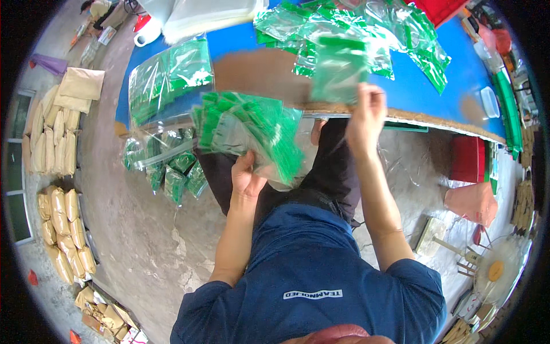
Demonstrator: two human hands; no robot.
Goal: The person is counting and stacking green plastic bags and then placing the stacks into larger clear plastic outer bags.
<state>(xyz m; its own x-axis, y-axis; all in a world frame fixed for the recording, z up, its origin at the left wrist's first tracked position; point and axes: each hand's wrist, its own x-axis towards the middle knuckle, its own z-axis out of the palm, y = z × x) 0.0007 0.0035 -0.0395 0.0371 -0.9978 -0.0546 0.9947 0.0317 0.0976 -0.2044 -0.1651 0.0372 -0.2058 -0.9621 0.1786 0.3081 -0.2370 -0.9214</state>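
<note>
My left hand (247,176) is closed round the near end of a fanned stack of green and clear plastic packets (252,123), above my lap at the table's front edge. Pinched in the fingers of my right hand (366,117) is a single green plastic packet (339,69), blurred by motion, over the table (229,37). Behind it spreads a loose heap of similar green packets (418,43). On the table's left lies a clear bag of green packets (172,77). What is inside the packets cannot be made out.
Below the table's left end sits a clear bag of green packets (175,172). A white tray (212,17) stands at the back. Tan paper packages (63,209) are stacked far left. A red crate (467,159) and a fan (497,271) stand at the right.
</note>
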